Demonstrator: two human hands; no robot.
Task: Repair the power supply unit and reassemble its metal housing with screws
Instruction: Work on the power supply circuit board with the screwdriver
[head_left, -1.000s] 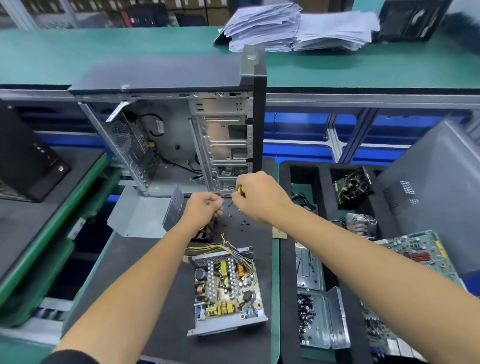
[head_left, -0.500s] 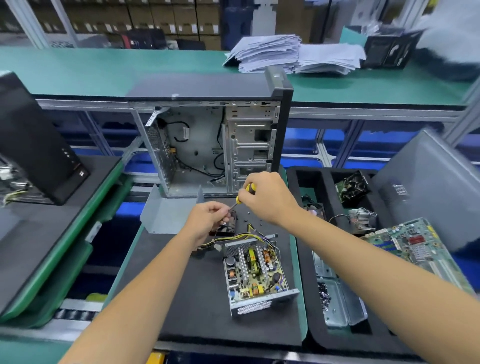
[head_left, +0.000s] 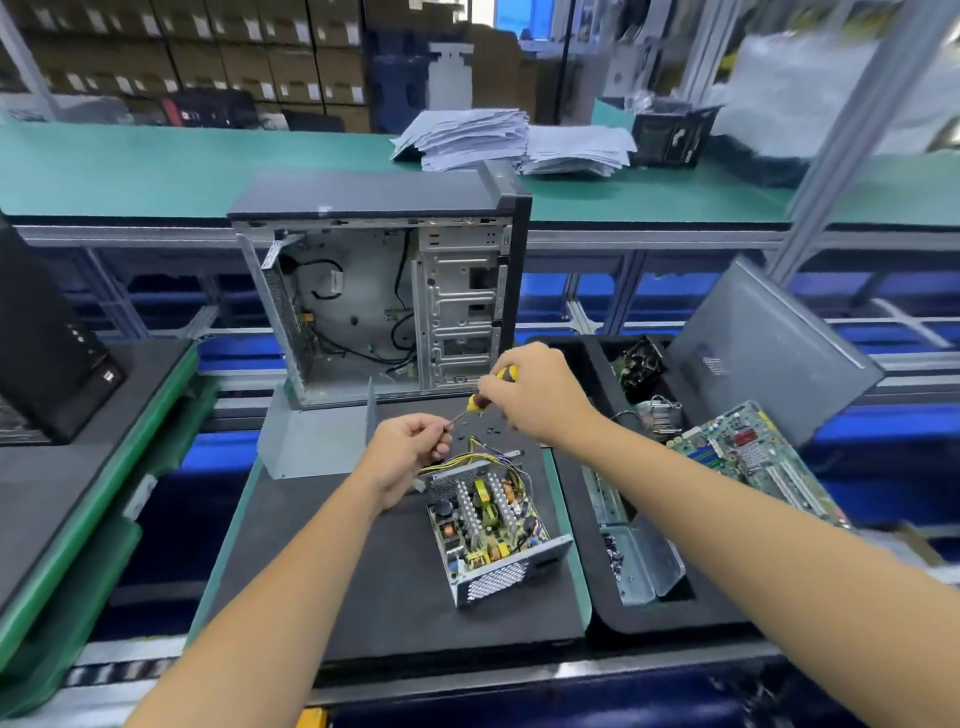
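- on the dark mat (head_left: 322, 561) that covers the table, the power supply unit (head_left: 493, 525) lies with its lid off, the circuit board, coils and heat sinks showing, its perforated metal wall turned toward the camera.
- a bundle of yellow and black wires (head_left: 480, 457) runs out of its far end.
- just beyond the unit the right hand (head_left: 540, 395) has its grip wrapped around the yellow handle of a screwdriver (head_left: 480, 397), the shaft slanting down and to the left.
- the left hand (head_left: 410, 452) has its grip pinched together at the tip of the shaft; whether a screw sits between the fingers is too small to tell.
- small dark screws (head_left: 493, 431) lie scattered on the mat under the right hand.
- left of the hands a bent grey metal housing panel (head_left: 311, 441) rests on the mat's far corner.
- behind it an open computer case (head_left: 384, 291) stands upright, side panel off, cables loose inside.
- to the right a black foam tray (head_left: 613, 618) holds a metal bracket (head_left: 644, 561), a fan (head_left: 636, 361) and other parts; a green motherboard (head_left: 748, 457) lies tilted over its right edge, with a grey side panel (head_left: 769, 343) leaning beyond.
- stacks of paper (head_left: 514, 137) sit on the green shelf behind.
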